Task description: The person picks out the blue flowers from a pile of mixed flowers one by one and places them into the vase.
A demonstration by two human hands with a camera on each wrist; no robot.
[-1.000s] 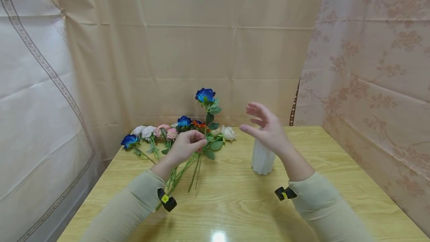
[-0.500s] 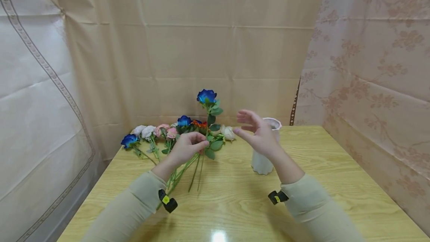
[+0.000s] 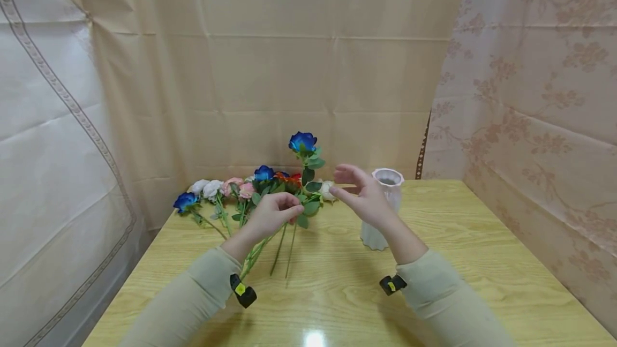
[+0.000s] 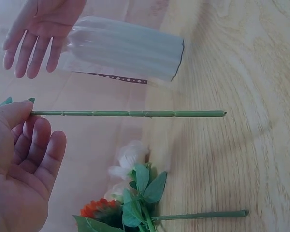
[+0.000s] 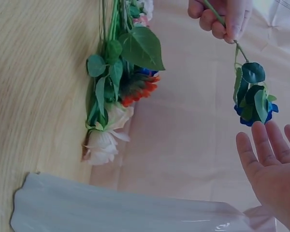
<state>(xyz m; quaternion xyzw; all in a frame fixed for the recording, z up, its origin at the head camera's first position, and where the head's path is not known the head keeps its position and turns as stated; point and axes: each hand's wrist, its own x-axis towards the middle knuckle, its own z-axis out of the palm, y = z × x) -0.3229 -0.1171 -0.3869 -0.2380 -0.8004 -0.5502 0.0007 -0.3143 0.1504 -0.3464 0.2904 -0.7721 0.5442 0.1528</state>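
In the middle of the head view, the left hand (image 3: 272, 214) pinches a blue rose (image 3: 302, 142) by its stem (image 4: 130, 113), and the bloom is above this hand, slightly to the right. The right hand (image 3: 363, 197), with relaxed fingers, is near the rose and partly hides the white vase (image 3: 374, 237), upright at right of centre, its grey inside visible. Other flowers (image 3: 246, 191) lie on the worktop (image 3: 332, 283), left of centre.

One table (image 3: 328, 299), one vase (image 3: 374, 236), two hands (image 3: 270, 214) (image 3: 368, 202), at least nine flowers (image 3: 302, 142).
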